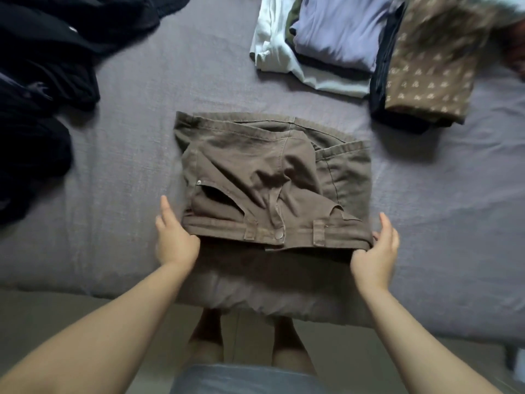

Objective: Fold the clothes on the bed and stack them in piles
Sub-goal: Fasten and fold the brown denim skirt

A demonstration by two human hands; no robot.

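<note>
Now folding: brown trousers (272,177) on the bed (127,155).
Hands: left hand (176,240) and right hand (375,251) grip the waistband corners.
Next: probably carry to the folded piles (335,41).

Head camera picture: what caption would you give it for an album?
Both hands, left hand and right hand, grip folded brown trousers on a grey bed.

Pale floor (85,317) runs along the bottom of the view, beside the near edge of the mattress. 2 bare feet (207,334) stand on it, toes toward the mattress edge and partly in shadow under hanging fabric. A strip of blue-grey garment (244,378) worn by the person fills the bottom centre, and a dark upright object (511,356) sits at the far right edge, too blurred to identify.
</note>
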